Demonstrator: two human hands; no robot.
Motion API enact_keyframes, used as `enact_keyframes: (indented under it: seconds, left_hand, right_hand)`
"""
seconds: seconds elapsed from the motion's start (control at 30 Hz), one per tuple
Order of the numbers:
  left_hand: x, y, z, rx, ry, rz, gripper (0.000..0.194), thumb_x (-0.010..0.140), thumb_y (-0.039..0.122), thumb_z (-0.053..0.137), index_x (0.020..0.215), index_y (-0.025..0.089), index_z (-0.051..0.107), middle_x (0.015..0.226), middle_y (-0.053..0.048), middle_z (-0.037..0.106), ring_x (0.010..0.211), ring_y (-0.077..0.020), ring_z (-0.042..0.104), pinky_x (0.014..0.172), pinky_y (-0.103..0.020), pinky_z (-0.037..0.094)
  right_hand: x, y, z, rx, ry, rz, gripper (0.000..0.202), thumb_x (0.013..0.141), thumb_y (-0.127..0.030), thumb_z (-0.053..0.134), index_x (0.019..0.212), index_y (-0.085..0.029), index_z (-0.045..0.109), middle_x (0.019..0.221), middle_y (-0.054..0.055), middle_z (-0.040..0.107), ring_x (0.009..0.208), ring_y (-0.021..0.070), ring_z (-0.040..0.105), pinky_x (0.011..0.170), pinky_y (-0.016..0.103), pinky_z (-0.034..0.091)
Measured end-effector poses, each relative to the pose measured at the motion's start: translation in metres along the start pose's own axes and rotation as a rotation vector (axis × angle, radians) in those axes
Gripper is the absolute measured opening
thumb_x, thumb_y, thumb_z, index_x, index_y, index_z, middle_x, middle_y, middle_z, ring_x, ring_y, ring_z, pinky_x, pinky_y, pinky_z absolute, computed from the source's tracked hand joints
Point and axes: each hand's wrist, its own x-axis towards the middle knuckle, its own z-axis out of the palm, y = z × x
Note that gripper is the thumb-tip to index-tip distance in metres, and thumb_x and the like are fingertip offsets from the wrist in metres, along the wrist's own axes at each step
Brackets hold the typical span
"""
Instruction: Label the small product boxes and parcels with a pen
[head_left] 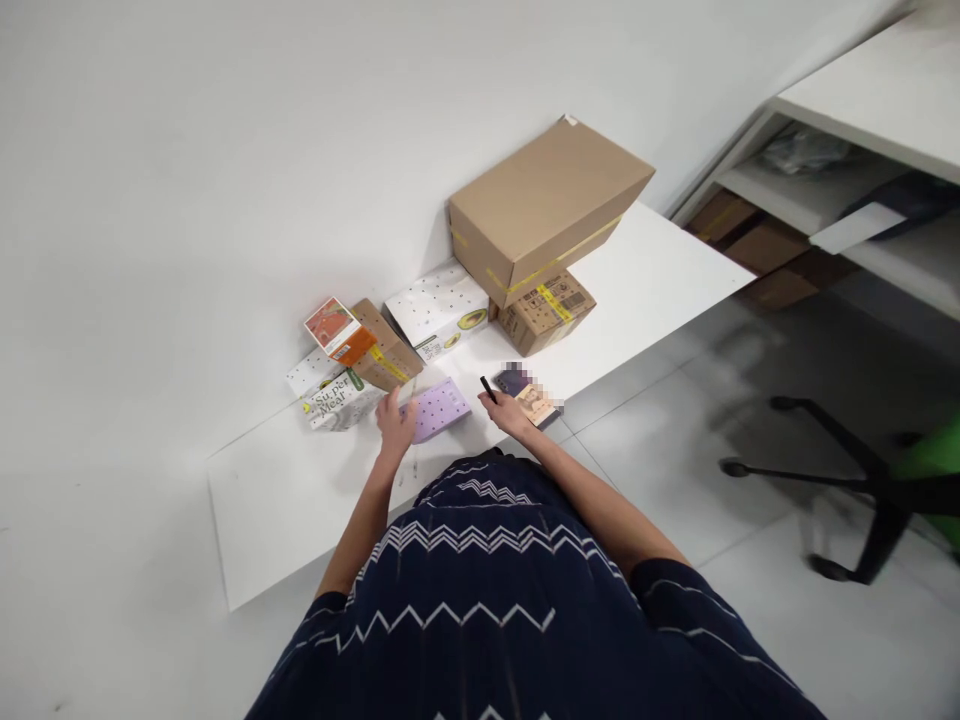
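A purple dotted box (442, 411) lies on the white table in front of me. My left hand (396, 425) is at its left end, fingers apart and the thumb side against the box edge; I cannot make out any grip. Closed around a black pen (488, 388), my right hand (508, 413) is just right of the purple box. The pen points up and to the left. Beside that hand lies a dark phone-like item (513, 377) with a tan picture on it, partly blurred out.
Behind my hands stand a white avocado-print box (439, 308), a brown taped carton (547, 312) under a large cardboard box (551, 205), a brown box (386, 345), an orange box (339, 331) and a "Super Meal" pack (339, 402). Shelves (862, 130) and a chair base (862, 480) are right.
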Motion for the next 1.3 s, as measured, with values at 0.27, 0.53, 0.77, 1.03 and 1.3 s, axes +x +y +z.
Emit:
enact_keyframes:
  seconds: [0.27,0.53,0.77,1.03,1.3]
  left_hand:
    - [-0.005,-0.035,0.003,-0.703,-0.295,-0.857,0.075,0.083,0.082,0.036,0.12,0.02,0.055,0.093,-0.013,0.06,0.073,-0.0262,0.067,0.064,-0.043,0.056]
    - [0.002,-0.013,0.012,-1.008,-0.297,-0.721,0.042,0.085,0.046,0.057,0.121,0.023,0.056,0.095,-0.007,0.061,0.076,-0.0205,0.063,0.071,-0.041,0.058]
    - [-0.015,-0.012,0.03,-1.109,-0.317,-0.47,0.078,0.065,0.015,0.065,0.139,0.031,0.047,0.12,-0.006,0.066,0.085,-0.0181,0.065,0.076,-0.034,0.055]
    - [-0.007,-0.018,0.033,-0.895,-0.321,-0.592,0.084,0.077,0.036,0.07,0.151,0.034,0.029,0.096,-0.005,0.068,0.067,-0.0168,0.065,0.07,-0.036,0.055]
    - [0.011,0.004,0.027,-0.849,-0.34,-0.678,0.069,0.087,0.073,0.045,0.136,0.023,0.047,0.095,-0.012,0.065,0.074,-0.0263,0.068,0.067,-0.043,0.057]
  right_hand:
    - [0.009,-0.009,0.008,-0.08,-0.054,-0.064,0.04,0.097,-0.045,0.043,0.094,-0.016,0.071,0.079,0.005,0.068,0.072,0.0171,0.061,0.068,0.024,0.043]
    - [0.009,-0.016,-0.001,0.056,-0.053,-0.034,0.042,0.095,-0.05,0.048,0.106,-0.017,0.071,0.079,0.003,0.067,0.062,0.0131,0.059,0.054,0.021,0.045]
    - [0.005,-0.002,-0.012,0.106,-0.009,0.139,0.04,0.094,-0.046,0.05,0.109,-0.015,0.07,0.082,0.005,0.067,0.054,0.011,0.057,0.041,0.019,0.042]
    - [0.016,0.014,-0.004,0.136,0.047,0.145,0.036,0.095,-0.04,0.049,0.109,-0.014,0.069,0.087,0.007,0.069,0.058,0.0121,0.058,0.045,0.019,0.045]
    - [0.018,-0.01,-0.009,0.111,0.031,0.086,0.034,0.094,-0.044,0.051,0.094,-0.014,0.069,0.07,0.002,0.059,0.055,0.0108,0.053,0.043,0.017,0.042]
